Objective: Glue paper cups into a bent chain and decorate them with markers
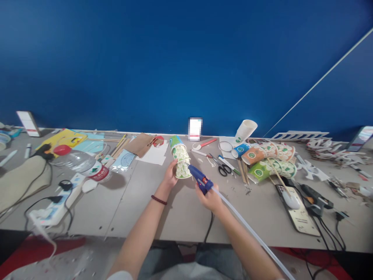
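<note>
My left hand (170, 174) is closed round a stack of green-and-white patterned paper cups (180, 158), held tilted above the grey table (145, 210). My right hand (210, 197) grips a blue hot glue gun (200, 180) with a long clear glue stick (247, 227) trailing back toward me. The gun's nozzle points left and touches the lowest cup near its rim. A dark red bead bracelet (159, 200) sits on my left wrist.
Right of my hands lie black scissors (223, 169), wooden sticks, pens and a pile of paper cups (266, 159). A plastic water bottle (83, 165) and a white power strip (55, 208) lie at the left. A phone and black cables are at the right front.
</note>
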The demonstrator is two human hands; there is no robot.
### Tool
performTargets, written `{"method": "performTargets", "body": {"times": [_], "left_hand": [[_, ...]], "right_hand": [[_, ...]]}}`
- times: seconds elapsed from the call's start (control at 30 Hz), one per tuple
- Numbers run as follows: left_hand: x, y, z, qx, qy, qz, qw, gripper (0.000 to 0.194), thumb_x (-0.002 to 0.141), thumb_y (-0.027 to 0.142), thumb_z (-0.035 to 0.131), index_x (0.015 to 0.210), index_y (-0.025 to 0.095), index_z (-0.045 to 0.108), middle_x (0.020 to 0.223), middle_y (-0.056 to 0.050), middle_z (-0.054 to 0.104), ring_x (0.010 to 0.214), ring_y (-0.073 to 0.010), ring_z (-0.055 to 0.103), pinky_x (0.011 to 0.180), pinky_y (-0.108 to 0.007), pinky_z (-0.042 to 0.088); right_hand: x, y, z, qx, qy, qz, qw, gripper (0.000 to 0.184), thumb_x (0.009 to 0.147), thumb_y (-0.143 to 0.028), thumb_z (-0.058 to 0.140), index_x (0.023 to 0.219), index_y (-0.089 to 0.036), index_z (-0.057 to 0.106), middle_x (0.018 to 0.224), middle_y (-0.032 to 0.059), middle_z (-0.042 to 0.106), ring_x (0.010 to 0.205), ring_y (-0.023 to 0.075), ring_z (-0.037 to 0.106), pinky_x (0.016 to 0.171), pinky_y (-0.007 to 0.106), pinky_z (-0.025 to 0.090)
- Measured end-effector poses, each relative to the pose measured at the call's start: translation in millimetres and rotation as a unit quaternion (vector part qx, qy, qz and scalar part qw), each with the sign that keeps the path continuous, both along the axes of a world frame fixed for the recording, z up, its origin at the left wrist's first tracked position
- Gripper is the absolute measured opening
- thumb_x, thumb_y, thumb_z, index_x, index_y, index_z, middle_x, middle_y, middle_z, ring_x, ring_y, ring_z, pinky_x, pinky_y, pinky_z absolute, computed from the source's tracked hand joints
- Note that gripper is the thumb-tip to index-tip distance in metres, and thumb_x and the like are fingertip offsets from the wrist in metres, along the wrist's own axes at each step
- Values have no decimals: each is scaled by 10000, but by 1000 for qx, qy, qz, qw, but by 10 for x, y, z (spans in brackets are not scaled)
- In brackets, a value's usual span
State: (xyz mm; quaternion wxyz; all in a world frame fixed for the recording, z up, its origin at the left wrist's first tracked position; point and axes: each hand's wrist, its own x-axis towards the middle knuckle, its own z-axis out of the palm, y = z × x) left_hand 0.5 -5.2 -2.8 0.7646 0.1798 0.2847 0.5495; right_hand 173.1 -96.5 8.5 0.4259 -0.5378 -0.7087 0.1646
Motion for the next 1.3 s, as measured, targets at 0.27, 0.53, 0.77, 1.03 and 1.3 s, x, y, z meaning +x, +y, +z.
{"method": "performTargets", "body": {"times": [0.27, 0.53, 0.77, 1.03, 1.3], "left_hand": [[8, -1, -2, -3, 9, -2, 1000, 376, 693, 321, 716, 1001, 115, 651, 946, -105, 734, 1032, -298, 660, 928, -425, 504], [19, -5, -11, -11, 4, 1, 1000, 384, 685, 304, 721, 1006, 107, 643, 939, -109, 731, 1039, -297, 656, 929, -421, 504], [18, -16, 9, -8, 6, -7, 1000, 377, 687, 313, 720, 1001, 119, 642, 967, -107, 727, 1046, -296, 653, 939, -426, 499], [21, -17, 4, 1, 11, -2, 1000, 416, 691, 315, 721, 1048, 121, 632, 1002, -107, 725, 1043, -292, 655, 951, -426, 487], [27, -6, -17, -2, 3, 9, 1000, 367, 686, 300, 724, 1000, 128, 646, 975, -97, 733, 1025, -286, 664, 953, -422, 483]], "right_hand": [[9, 5, -36, 7, -13, 3, 1000, 178, 845, -339, 484, 785, -211, 593, 567, 29, 625, 486, 173, 607, 509, 255, 460], [4, 1, -22, 23, -28, -4, 999, 231, 852, -361, 469, 727, -208, 588, 535, 26, 596, 463, 169, 579, 499, 256, 439], [12, 2, -62, 30, -34, -3, 999, 206, 859, -340, 470, 735, -214, 576, 519, 15, 584, 456, 169, 579, 504, 253, 434], [9, 0, -67, 18, -19, 1, 1000, 202, 858, -340, 475, 782, -207, 607, 559, 30, 621, 482, 175, 602, 521, 259, 447], [7, -7, -77, 23, -30, -6, 999, 205, 859, -348, 474, 767, -213, 598, 518, 20, 593, 451, 173, 580, 500, 259, 428]]}}
